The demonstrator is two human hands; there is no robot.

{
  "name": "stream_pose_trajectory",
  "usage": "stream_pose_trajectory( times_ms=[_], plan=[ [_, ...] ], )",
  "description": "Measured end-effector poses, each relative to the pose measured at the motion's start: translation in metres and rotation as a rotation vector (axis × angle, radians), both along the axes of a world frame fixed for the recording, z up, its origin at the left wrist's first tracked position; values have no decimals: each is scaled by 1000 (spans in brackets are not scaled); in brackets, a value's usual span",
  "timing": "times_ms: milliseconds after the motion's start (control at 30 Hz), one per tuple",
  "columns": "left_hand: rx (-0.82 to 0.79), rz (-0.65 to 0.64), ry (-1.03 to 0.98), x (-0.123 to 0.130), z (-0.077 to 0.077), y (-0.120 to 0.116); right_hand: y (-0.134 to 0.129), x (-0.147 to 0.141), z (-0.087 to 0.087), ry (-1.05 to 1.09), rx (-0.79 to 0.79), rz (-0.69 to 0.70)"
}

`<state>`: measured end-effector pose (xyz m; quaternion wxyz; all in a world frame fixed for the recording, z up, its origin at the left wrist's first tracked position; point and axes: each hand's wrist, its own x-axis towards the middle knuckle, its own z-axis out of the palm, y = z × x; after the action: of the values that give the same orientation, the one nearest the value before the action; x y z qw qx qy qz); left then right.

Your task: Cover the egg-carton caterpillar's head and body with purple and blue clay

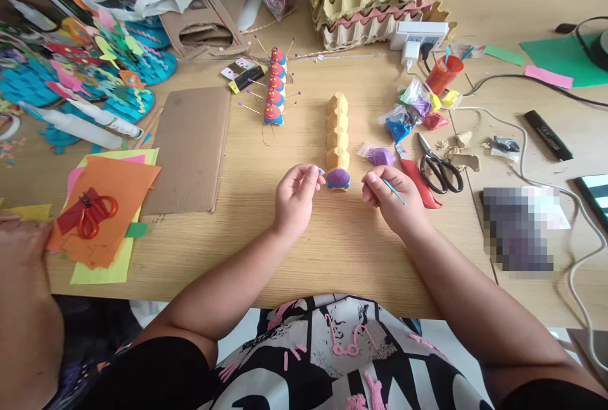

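"What are the hands doing?"

"The left hand (295, 199) is pinching a blue bit (321, 172), thumb and finger closing on it. The right hand (393, 202) is gripping a blue stick (394, 191), its free end pointing to the near right."

"And the carton strip (337, 134)?"

"It is lying between the hands, running toward the far side. Its near end is showing a purple patch with blue along the edge. The left fingertips are sitting just beside that end; whether they are touching it, I cannot tell."

"How would you be handling that blue bit well?"

"I would be keeping the pinch light, since something so small is probably flattening easily. If it is sticking to the skin, I would be easing it off with the stick and not pulling. I would also be steadying the strip, because nothing is holding it and a push could be sliding it."

"Anything to be watching on the right?"

"The red knife (415, 175) is lying right by the right hand, with the scissors (444, 168) beside it. I would be moving both farther off. The purple clay (380, 156) is resting conveniently near."
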<state>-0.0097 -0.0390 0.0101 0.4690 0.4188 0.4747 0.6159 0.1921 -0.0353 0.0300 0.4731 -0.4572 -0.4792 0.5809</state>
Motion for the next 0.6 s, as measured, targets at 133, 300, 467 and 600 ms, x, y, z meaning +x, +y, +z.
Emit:
stream_pose_trajectory(
  times_ms=[133,300,467,600],
  plan=[
    [-23,-16,-2,0,0,1,6,3,-3,73,-65,20],
    [-75,-17,-29,0,2,5,12,6,-2,161,-121,9],
    [-102,-26,-23,0,5,6,10,7,0,-34,8,-22],
    [-101,-75,51,-1,5,5,7,7,4,-197,68,5]
  ],
)
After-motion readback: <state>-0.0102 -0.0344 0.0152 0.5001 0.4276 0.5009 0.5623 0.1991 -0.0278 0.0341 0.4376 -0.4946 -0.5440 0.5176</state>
